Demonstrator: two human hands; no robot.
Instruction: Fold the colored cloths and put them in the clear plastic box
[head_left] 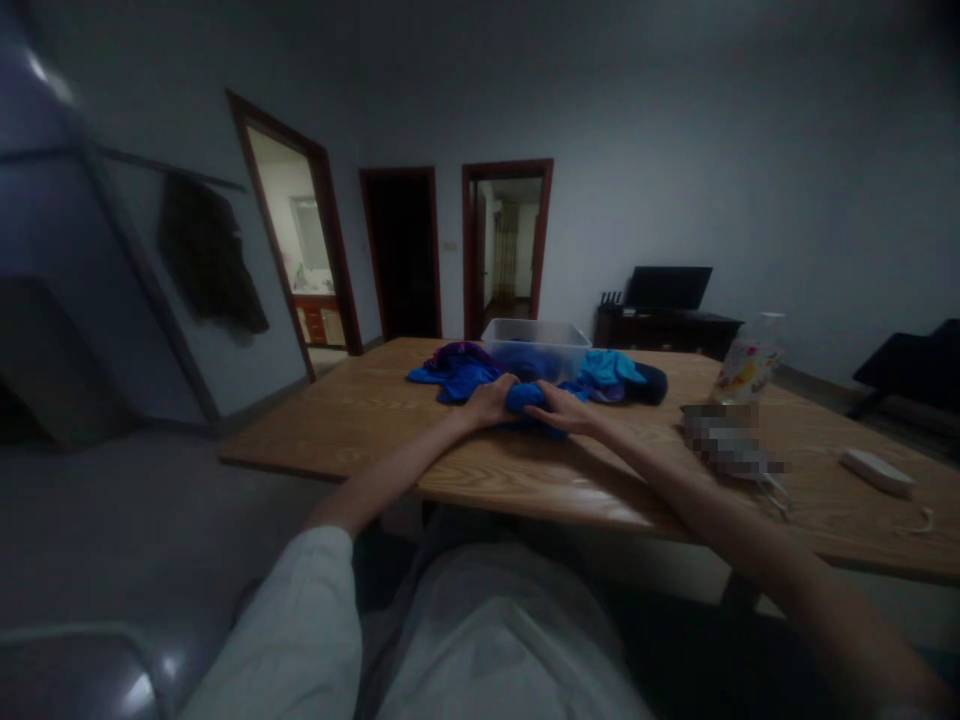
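Sitting between the person's two hands, a blue bundle (pixel 526 398) of cloth rests near the middle of the wooden table (pixel 322 430). Left hand (pixel 489 402) and right hand (pixel 564 408) grip it from opposite sides, fingers curled in around it, presumably because pressure from both ends stops soft cloth from springing loose. The tabletop probably serves as a firm backing, and the forearms reach well forward to meet it.

The bundle looks rounded and tight, a strong plain blue, with looser blue fabric lying flat beneath it toward the right hand. Blur hides any seam or print.

Just beyond stands a clear plastic box (pixel 535 330); something blue shows at its wall, though I cannot tell whether it lies inside. Crumpled clothes flank the box: a blue garment (pixel 454 378) on the left, a light blue cloth (pixel 611 368) and a dark cloth (pixel 655 384) on the right, all seemingly within easy reach. Farther right, well apart from the cloth, stand a patterned bottle (pixel 746 365) and a small white object (pixel 876 470).
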